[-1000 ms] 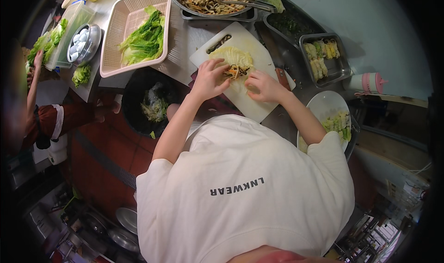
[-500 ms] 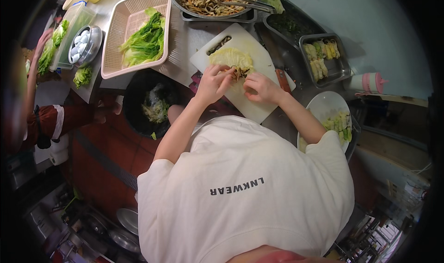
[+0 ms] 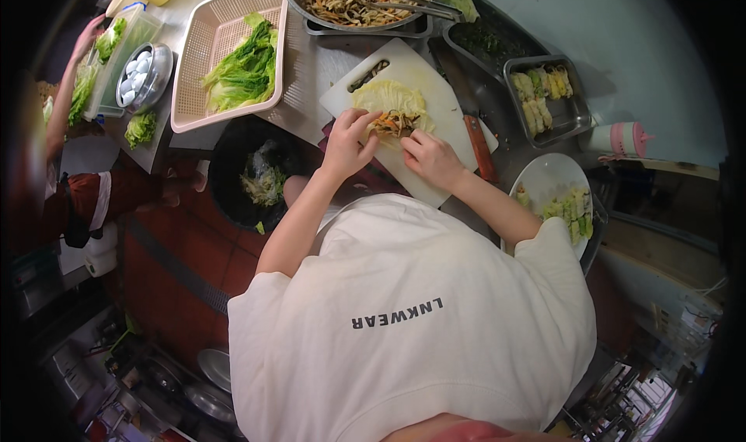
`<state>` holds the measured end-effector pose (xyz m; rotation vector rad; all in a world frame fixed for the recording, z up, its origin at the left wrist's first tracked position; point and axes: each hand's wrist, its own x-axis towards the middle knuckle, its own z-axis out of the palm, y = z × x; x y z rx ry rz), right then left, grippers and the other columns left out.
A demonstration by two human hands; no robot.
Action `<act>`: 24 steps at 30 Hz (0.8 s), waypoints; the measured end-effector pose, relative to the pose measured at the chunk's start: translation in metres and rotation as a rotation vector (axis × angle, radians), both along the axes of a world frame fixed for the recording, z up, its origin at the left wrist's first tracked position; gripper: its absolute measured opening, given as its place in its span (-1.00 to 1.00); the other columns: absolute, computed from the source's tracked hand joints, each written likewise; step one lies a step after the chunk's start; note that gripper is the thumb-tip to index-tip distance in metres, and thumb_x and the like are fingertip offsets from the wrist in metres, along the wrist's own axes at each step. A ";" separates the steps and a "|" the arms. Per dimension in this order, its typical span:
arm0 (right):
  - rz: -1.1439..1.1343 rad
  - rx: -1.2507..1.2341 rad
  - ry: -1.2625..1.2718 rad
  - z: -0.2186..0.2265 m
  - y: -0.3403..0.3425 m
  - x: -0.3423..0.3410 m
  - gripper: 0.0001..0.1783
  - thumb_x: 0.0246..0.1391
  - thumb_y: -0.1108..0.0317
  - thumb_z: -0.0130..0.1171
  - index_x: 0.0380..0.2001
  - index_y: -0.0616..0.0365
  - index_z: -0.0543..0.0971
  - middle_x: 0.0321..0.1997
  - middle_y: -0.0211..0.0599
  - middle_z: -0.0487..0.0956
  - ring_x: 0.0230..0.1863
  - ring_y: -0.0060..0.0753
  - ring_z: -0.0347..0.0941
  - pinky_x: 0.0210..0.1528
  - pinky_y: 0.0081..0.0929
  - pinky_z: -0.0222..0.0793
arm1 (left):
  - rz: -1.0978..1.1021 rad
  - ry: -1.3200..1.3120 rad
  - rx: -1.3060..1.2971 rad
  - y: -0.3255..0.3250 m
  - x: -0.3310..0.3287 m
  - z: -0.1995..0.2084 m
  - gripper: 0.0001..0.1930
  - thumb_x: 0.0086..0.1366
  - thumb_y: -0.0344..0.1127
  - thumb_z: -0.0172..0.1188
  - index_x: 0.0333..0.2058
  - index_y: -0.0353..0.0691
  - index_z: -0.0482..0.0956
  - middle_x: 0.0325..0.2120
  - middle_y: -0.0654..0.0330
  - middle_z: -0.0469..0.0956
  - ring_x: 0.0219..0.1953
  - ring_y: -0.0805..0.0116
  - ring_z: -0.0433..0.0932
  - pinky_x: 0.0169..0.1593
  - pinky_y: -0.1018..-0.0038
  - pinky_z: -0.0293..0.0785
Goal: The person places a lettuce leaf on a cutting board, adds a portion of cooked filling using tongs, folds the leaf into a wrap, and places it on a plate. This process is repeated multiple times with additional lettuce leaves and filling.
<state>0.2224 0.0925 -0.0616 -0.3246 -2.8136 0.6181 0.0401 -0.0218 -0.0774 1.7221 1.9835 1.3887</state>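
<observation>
A pale yellow-green cabbage leaf (image 3: 392, 95) lies spread on the white cutting board (image 3: 439, 81). On its near part sits a small heap of shredded filling (image 3: 395, 123), brown and orange strips. My left hand (image 3: 346, 144) is at the leaf's left edge, with curved thumb and forefinger apart and fingertips beside the filling. My right hand (image 3: 433, 158) is closed at the near right edge of the leaf, fingers and thumb pinching it just below the filling. Fingers partly hide the leaf's near edge.
A big knife (image 3: 480, 148) lies along the board's right. Around it stand a metal bowl of filling (image 3: 365, 29), a pink basket of leaves (image 3: 180, 92), a tray of rolls (image 3: 571, 125) and a white plate (image 3: 536, 174). A co-worker's hand (image 3: 85, 38) handles lettuce at far left.
My hands have parted slightly and moved off the filling, which shows more openly. My right hand has come nearer to me. The co-worker's hand has moved up and away.
</observation>
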 end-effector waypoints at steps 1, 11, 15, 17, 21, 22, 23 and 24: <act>0.011 0.020 0.000 0.001 0.001 0.000 -0.84 -0.09 0.43 0.16 -0.41 0.19 0.41 -0.38 -0.20 0.40 -0.34 -0.14 0.47 -0.30 -0.28 0.45 | -0.001 0.002 -0.003 0.000 0.000 0.002 -0.60 0.02 -0.49 0.18 -0.08 -0.23 0.55 -0.23 0.02 0.46 -0.15 0.09 0.46 -0.06 0.33 0.41; 0.079 -0.061 0.010 0.007 0.019 -0.008 -0.88 -0.13 0.47 0.13 -0.45 0.19 0.42 -0.38 -0.20 0.41 -0.39 -0.12 0.46 -0.36 -0.26 0.44 | -0.069 0.229 0.019 0.000 0.015 -0.002 -0.48 -0.13 -0.30 0.39 -0.09 -0.10 0.51 -0.16 0.15 0.47 -0.12 0.15 0.46 -0.08 0.30 0.40; 0.125 -0.147 0.049 0.023 0.037 -0.019 -0.89 -0.15 0.46 0.13 -0.49 0.20 0.43 -0.40 -0.21 0.42 -0.40 -0.12 0.44 -0.36 -0.26 0.39 | -0.047 0.281 0.064 0.007 0.020 0.002 -0.57 -0.07 -0.32 0.36 -0.15 -0.11 0.53 -0.13 0.15 0.47 -0.14 0.17 0.48 -0.11 0.30 0.40; 0.156 -0.194 0.051 0.025 0.046 -0.026 -0.89 -0.15 0.45 0.14 -0.49 0.20 0.44 -0.39 -0.21 0.42 -0.36 -0.12 0.45 -0.33 -0.26 0.38 | -0.018 0.226 0.110 0.015 0.021 -0.005 -0.67 -0.03 -0.35 0.32 -0.21 -0.14 0.56 -0.14 0.14 0.50 -0.18 0.15 0.49 -0.12 0.29 0.41; 0.098 -0.269 0.192 0.010 0.061 -0.043 -0.85 -0.09 0.46 0.17 -0.38 0.21 0.48 -0.31 -0.17 0.43 -0.22 -0.12 0.42 -0.21 -0.31 0.38 | 0.024 0.104 0.170 0.033 0.014 -0.021 -0.81 0.09 -0.40 0.25 -0.27 -0.24 0.58 -0.31 0.07 0.57 -0.29 0.13 0.53 -0.17 0.31 0.44; 0.057 -0.286 0.251 0.008 0.061 -0.046 -0.83 -0.07 0.46 0.18 -0.34 0.21 0.49 -0.28 -0.16 0.43 -0.17 -0.12 0.42 -0.17 -0.32 0.38 | 0.043 0.047 0.081 0.034 0.013 -0.019 -0.81 0.11 -0.40 0.24 -0.26 -0.26 0.58 -0.36 0.07 0.57 -0.31 0.14 0.54 -0.19 0.34 0.45; 0.060 -0.247 0.295 0.007 0.061 -0.045 -0.79 -0.06 0.47 0.18 -0.28 0.20 0.50 -0.22 -0.15 0.44 -0.14 -0.12 0.42 -0.13 -0.33 0.38 | 0.060 -0.010 -0.008 0.035 0.013 -0.016 -0.81 0.13 -0.40 0.24 -0.26 -0.28 0.57 -0.41 0.07 0.58 -0.32 0.14 0.55 -0.20 0.36 0.46; 0.063 -0.207 0.338 0.007 0.059 -0.043 -0.75 -0.05 0.47 0.19 -0.23 0.18 0.51 -0.17 -0.14 0.45 -0.11 -0.12 0.42 -0.09 -0.34 0.38 | 0.078 -0.067 -0.096 0.037 0.012 -0.014 -0.82 0.15 -0.39 0.23 -0.25 -0.30 0.57 -0.46 0.07 0.58 -0.33 0.14 0.56 -0.22 0.39 0.47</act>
